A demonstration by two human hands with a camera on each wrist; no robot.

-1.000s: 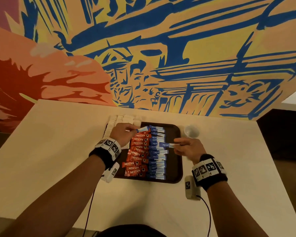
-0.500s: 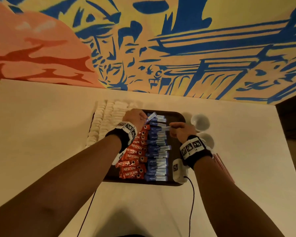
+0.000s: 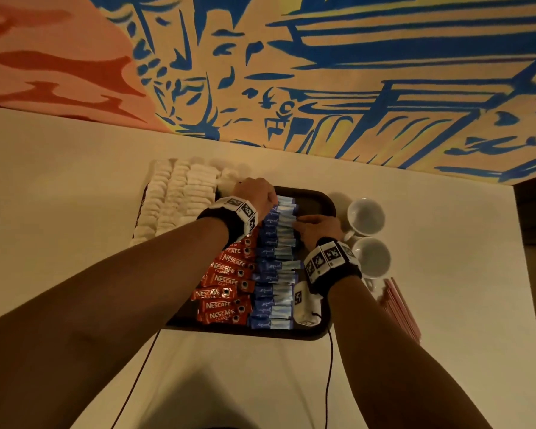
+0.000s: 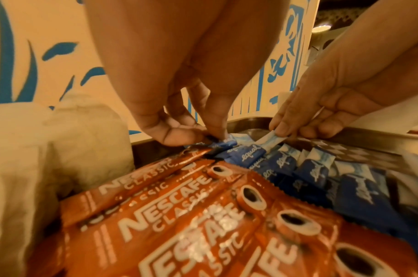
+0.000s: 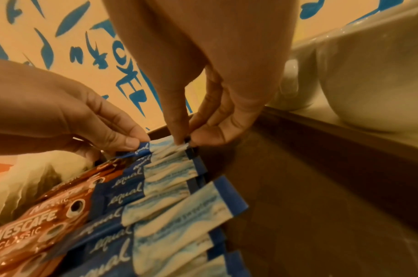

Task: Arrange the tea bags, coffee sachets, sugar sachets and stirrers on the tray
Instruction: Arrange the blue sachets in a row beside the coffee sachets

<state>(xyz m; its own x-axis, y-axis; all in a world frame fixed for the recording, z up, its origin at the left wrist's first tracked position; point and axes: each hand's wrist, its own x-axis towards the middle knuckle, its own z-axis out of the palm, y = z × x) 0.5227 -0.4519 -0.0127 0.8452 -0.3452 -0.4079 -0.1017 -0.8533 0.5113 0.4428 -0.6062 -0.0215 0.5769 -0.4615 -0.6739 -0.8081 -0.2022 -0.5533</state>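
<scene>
A dark brown tray (image 3: 321, 198) holds white tea bags (image 3: 180, 199) in rows on the left. Red Nescafe coffee sachets (image 3: 226, 281) fill a middle column, beside a column of blue sugar sachets (image 3: 277, 274). At the far end of the sugar column my left hand (image 4: 200, 137) pinches the dark blue end of the farthest sugar sachet (image 5: 165, 147). My right hand (image 5: 190, 142) pinches its pale end. In the head view the left hand (image 3: 271, 198) and the right hand (image 3: 299, 222) are close together. Pink stirrers (image 3: 401, 306) lie on the table right of the tray.
Two white cups (image 3: 365, 216) (image 3: 372, 257) stand just right of the tray, close to my right wrist. The painted wall (image 3: 291, 72) rises behind the table. The tray's right strip (image 5: 298, 196) is bare. Cables hang from both wrists over the near table edge.
Both hands moved toward the far end of the sugar column and came closer together. The sachet the left hand held tilted up now lies flat at the column's far end.
</scene>
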